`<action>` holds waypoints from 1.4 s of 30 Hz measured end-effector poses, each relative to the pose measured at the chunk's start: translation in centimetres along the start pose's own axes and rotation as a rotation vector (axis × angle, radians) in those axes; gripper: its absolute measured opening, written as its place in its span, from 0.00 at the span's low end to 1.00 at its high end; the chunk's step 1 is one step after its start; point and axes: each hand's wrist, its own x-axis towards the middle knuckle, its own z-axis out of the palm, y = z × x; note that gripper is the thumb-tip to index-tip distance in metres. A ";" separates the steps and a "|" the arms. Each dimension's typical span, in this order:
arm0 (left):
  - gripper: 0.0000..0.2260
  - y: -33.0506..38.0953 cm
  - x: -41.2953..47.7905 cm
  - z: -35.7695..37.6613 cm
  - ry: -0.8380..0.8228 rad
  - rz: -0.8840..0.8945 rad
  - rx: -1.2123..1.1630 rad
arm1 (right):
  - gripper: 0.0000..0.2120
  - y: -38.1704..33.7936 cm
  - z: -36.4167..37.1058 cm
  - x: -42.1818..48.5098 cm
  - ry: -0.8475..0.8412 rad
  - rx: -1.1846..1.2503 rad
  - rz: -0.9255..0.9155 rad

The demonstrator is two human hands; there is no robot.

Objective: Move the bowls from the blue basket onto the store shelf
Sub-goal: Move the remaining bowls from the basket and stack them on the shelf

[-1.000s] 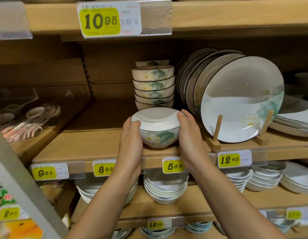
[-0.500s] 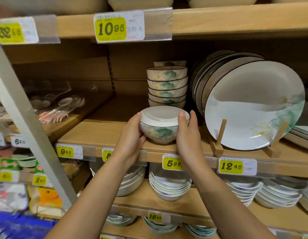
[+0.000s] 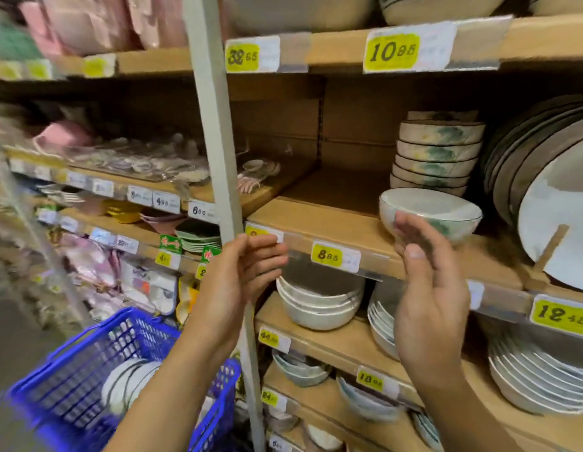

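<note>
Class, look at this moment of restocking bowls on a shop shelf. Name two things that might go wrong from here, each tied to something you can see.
1. The single bowl sits close to the shelf's front edge, with the right hand just in front; a careless brush might knock it off.
2. More bowls lie in the blue basket below; grabbing them hastily could chip them against each other.

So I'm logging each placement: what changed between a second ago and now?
Both hands let go of the floral bowl, which now stands alone on the shelf in front of the bowl stack. The left hand and right hand have pulled back, open and empty. The view swung left, bringing the blue basket with more bowls into sight. Stack and plates are unchanged.
</note>
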 end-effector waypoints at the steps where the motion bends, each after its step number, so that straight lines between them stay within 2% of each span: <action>1: 0.20 0.4 -0.6 -1.8 0.015 -0.008 0.006 | 0.19 -0.1 1.6 -1.0 -0.031 0.017 0.028; 8: 0.16 2.3 -5.1 -17.5 0.270 -0.132 0.090 | 0.12 2.6 15.1 -9.8 -0.350 -0.041 0.276; 15: 0.13 1.4 -8.8 -31.4 0.520 -0.270 0.191 | 0.17 8.4 26.7 -18.1 -0.628 -0.127 0.600; 20: 0.10 -1.0 -8.1 -37.5 0.613 -0.409 0.219 | 0.13 13.2 30.6 -22.1 -0.785 -0.265 0.778; 25: 0.11 -5.1 -5.3 -41.8 0.621 -0.541 0.306 | 0.14 18.9 34.0 -24.9 -0.925 -0.382 0.884; 30: 0.10 -10.1 -1.2 -44.2 0.475 -0.702 0.527 | 0.16 24.9 36.8 -27.5 -0.965 -0.559 1.009; 33: 0.09 -13.1 1.5 -45.2 0.392 -0.790 0.640 | 0.18 28.3 37.3 -30.2 -0.981 -0.632 1.157; 36: 0.10 -15.8 3.5 -45.8 0.306 -0.875 0.757 | 0.13 29.7 36.7 -32.3 -0.985 -0.745 1.318; 39: 0.12 -19.0 5.1 -46.5 0.092 -0.961 0.901 | 0.16 30.6 36.1 -34.2 -0.952 -0.807 1.415; 42: 0.12 -21.2 6.7 -47.3 -0.049 -1.036 0.991 | 0.23 31.5 35.8 -35.7 -0.853 -0.808 1.637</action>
